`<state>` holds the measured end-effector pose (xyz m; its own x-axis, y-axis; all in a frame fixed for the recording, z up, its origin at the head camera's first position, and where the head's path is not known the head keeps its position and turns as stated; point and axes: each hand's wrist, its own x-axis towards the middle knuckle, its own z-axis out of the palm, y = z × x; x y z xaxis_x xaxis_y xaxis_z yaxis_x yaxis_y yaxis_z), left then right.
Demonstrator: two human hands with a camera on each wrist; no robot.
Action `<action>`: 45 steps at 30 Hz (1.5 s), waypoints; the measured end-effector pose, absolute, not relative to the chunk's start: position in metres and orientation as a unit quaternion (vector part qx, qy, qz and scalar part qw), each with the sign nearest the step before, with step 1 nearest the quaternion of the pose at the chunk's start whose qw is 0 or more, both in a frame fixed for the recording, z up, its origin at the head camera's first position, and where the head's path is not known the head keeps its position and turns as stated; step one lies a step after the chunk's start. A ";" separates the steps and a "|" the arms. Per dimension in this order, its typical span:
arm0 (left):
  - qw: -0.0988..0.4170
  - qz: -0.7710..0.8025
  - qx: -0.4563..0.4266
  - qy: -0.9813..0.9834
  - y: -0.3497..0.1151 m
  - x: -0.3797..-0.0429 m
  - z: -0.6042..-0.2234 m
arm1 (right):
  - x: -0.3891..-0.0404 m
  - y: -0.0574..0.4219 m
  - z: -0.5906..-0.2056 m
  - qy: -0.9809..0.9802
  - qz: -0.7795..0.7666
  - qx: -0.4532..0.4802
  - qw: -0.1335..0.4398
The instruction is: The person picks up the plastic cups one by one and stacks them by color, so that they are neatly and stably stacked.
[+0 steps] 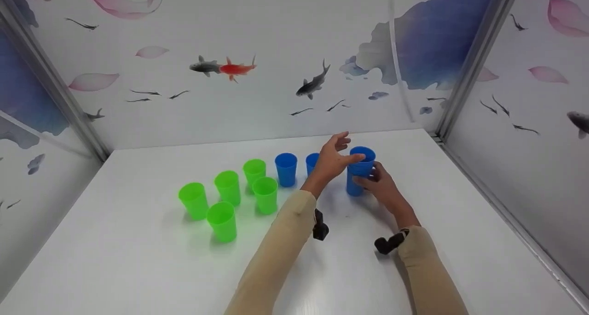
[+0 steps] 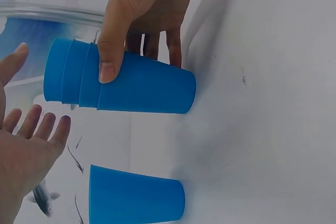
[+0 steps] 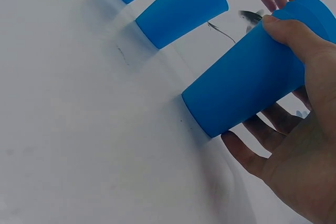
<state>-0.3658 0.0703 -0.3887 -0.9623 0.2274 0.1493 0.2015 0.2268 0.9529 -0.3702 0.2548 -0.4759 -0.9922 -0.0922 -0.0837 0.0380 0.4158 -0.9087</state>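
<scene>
A stack of nested blue cups [image 1: 354, 185] stands upright at the right of the table. My right hand [image 1: 388, 191] grips the stack from its right side; in the right wrist view the thumb lies over the cup wall and the fingers curl behind it. Several stepped rims show at the top of the stack [image 2: 142, 87] in the left wrist view. My left hand [image 1: 330, 163] is beside the stack's top with fingers spread, apart from the cups in the left wrist view. To its left stand a blue cup [image 1: 286, 170] and another blue cup [image 1: 311, 161], partly hidden by that hand.
Several green cups stand upright at the left, among them a near green cup [image 1: 222, 223] and a leftmost green cup [image 1: 193, 201]. The white table [image 1: 138, 269] meets a printed back wall [image 1: 271, 108] and side walls. Dark cameras sit on both wrists.
</scene>
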 end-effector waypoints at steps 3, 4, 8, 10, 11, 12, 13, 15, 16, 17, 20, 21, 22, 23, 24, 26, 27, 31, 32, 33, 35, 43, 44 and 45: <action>0.010 0.609 0.137 0.781 0.067 -0.365 -0.392 | -0.371 0.255 -0.478 0.838 -0.541 -0.018 0.060; 0.009 0.609 0.137 0.782 0.066 -0.365 -0.394 | -0.371 0.255 -0.478 0.837 -0.543 -0.017 0.061; 0.002 0.603 0.137 0.786 0.060 -0.364 -0.397 | -0.370 0.255 -0.479 0.835 -0.545 -0.014 0.067; -0.005 0.596 0.142 0.790 0.054 -0.365 -0.396 | -0.369 0.255 -0.478 0.835 -0.546 -0.013 0.067; -0.010 0.594 0.144 0.792 0.051 -0.365 -0.395 | -0.369 0.254 -0.478 0.835 -0.546 -0.013 0.065; -0.015 0.591 0.146 0.793 0.047 -0.366 -0.394 | -0.369 0.254 -0.478 0.835 -0.546 -0.013 0.064; -0.019 0.590 0.148 0.793 0.043 -0.367 -0.393 | -0.370 0.254 -0.478 0.835 -0.546 -0.012 0.064; -0.027 0.587 0.145 0.796 0.033 -0.370 -0.391 | -0.370 0.254 -0.477 0.834 -0.548 -0.011 0.064; -0.031 0.586 0.141 0.797 0.028 -0.371 -0.390 | -0.370 0.253 -0.477 0.833 -0.549 -0.012 0.066; -0.034 0.585 0.134 0.799 0.022 -0.372 -0.390 | -0.370 0.253 -0.476 0.833 -0.549 -0.011 0.067; -0.042 0.578 0.121 0.806 0.005 -0.375 -0.388 | -0.368 0.252 -0.475 0.830 -0.553 -0.014 0.070; -0.043 0.575 0.118 0.808 -0.001 -0.376 -0.387 | -0.368 0.253 -0.474 0.830 -0.554 -0.015 0.070; -0.047 0.573 0.118 0.810 -0.006 -0.376 -0.387 | -0.368 0.253 -0.474 0.829 -0.555 -0.017 0.070; -0.050 0.570 0.117 0.812 -0.011 -0.377 -0.386 | -0.369 0.253 -0.474 0.828 -0.556 -0.017 0.070; -0.053 0.568 0.118 0.813 -0.016 -0.378 -0.386 | -0.369 0.253 -0.475 0.827 -0.557 -0.020 0.069; -0.057 0.564 0.115 0.816 -0.026 -0.379 -0.386 | -0.369 0.254 -0.475 0.827 -0.557 -0.021 0.067; -0.058 0.562 0.112 0.817 -0.030 -0.380 -0.386 | -0.369 0.254 -0.476 0.828 -0.556 -0.022 0.066; -0.056 0.557 0.087 0.824 -0.046 -0.382 -0.389 | -0.368 0.254 -0.477 0.832 -0.552 -0.022 0.061; -0.053 0.556 0.080 0.825 -0.049 -0.382 -0.390 | -0.369 0.254 -0.478 0.832 -0.551 -0.022 0.061; -0.048 0.553 0.074 0.828 -0.051 -0.382 -0.390 | -0.369 0.254 -0.478 0.833 -0.550 -0.021 0.061; -0.039 0.550 0.065 0.832 -0.056 -0.381 -0.392 | -0.369 0.254 -0.478 0.832 -0.550 -0.020 0.062; -0.015 0.543 0.055 0.838 -0.066 -0.382 -0.401 | -0.371 0.254 -0.478 0.831 -0.553 -0.020 0.058; -0.013 0.543 0.055 0.838 -0.067 -0.382 -0.402 | -0.371 0.254 -0.478 0.830 -0.555 -0.020 0.059; -0.012 0.543 0.054 0.838 -0.068 -0.382 -0.404 | -0.371 0.253 -0.479 0.829 -0.556 -0.020 0.061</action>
